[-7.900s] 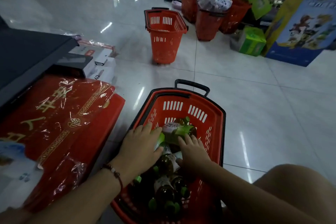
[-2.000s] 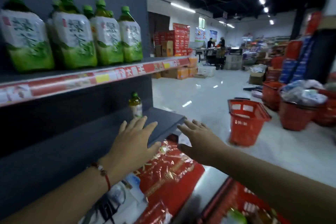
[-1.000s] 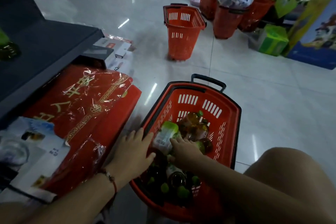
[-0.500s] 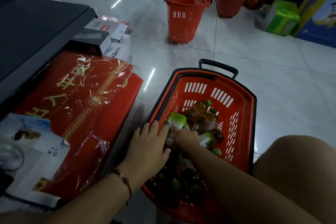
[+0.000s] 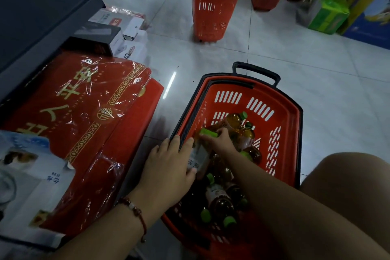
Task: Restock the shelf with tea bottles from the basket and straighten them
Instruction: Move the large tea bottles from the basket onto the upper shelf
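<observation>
Item 1. Basket (image 5: 287, 112), red plastic with a black rim and black handle, standing on the tiled floor (image 5: 316, 82) just right of the shelving unit. Holds a heap of tea bottles (image 5: 221, 202), amber liquid, green caps, lying at mixed angles; several more lie toward the far end.

Item 2. Lifted bottle (image 5: 199, 155), white label, green cap. It sits at the near-left wall of the basket, between the two hands. Its long axis runs steeply, cap end up and away from the person, base down among the heap.

Item 3. Right hand (image 5: 219, 140). Reaches in from the right over the heap; fingers curled round the cap end of the lifted bottle. This hand is the nearer to the neck.

Item 4. Left hand (image 5: 168, 170), red bead bracelet at the wrist. Lies over the basket's left rim, fingers fairly straight, thumb side against the label of the lifted bottle. Whether it truly grips or only steadies the bottle cannot be told.

Item 5. Shelf (image 5: 40, 19), dark grey, lower board, up and to the left of the basket. No bottles show on the visible part.

Item 6. Red gift box (image 5: 84, 112), film-wrapped, gold lettering, lying under the shelf edge beside the basket. Second basket (image 5: 211, 4), red, stands well apart on the floor beyond.

Judgement: the step in hand is drawing one bottle out of the heap. The coming move turns on carrying it up and leftward to the shelf, and bringing the long axis fully upright before it is set down.
</observation>
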{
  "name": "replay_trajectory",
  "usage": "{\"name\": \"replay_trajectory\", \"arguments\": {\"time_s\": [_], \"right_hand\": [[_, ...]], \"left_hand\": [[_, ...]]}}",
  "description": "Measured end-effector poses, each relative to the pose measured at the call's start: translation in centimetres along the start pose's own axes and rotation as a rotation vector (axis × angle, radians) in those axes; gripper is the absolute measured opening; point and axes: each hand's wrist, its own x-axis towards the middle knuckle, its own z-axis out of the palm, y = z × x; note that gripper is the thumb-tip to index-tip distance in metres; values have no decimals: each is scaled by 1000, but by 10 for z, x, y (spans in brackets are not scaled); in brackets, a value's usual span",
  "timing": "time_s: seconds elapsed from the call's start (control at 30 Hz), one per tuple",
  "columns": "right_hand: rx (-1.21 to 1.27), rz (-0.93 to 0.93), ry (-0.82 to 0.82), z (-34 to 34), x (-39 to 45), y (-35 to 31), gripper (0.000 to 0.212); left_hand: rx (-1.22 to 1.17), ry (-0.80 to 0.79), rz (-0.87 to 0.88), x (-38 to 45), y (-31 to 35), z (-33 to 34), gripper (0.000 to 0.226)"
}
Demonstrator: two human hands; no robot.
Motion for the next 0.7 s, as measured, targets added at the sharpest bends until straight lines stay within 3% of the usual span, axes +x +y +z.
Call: {"name": "replay_trajectory", "arguments": {"time_s": [0.1,0.2,0.5,0.6,0.7], "right_hand": [[49,17,-10,0,-4,1,54],[-74,23,-13,-7,-12,-1,63],[-208,-102,-26,-29,-53,-9,116],[-114,-124,0,-50,-86,-26,90],[74,-98,-46,-76,-125,-42,63]], "left_hand": [[0,-10,0,3,1,-2,74],[12,-14,16,5,3,-4,73],[-19,11,45,-8,0,-15,71],[-34,46,59,-16,1,-22,67],[-99,98,80,-28,6,-29,47]]}}
